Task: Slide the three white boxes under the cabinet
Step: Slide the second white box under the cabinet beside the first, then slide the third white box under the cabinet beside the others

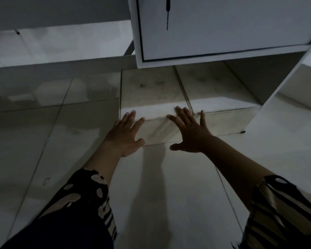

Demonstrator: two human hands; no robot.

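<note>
Two white boxes lie side by side on the tiled floor, their far ends under the white cabinet (223, 33). The left box (151, 90) sticks out furthest toward me. The right box (215, 87) sits beside it, touching it along a seam. My left hand (126, 133) presses flat, fingers spread, against the left box's near face at its left corner. My right hand (190, 132) lies flat on the near face across the seam between both boxes. No third box can be made out.
A white upright panel (294, 90) of the cabinet stands right of the boxes. A low white shelf or ledge (61, 51) runs along the wall at the left. Glossy floor tiles (43, 141) spread left and toward me.
</note>
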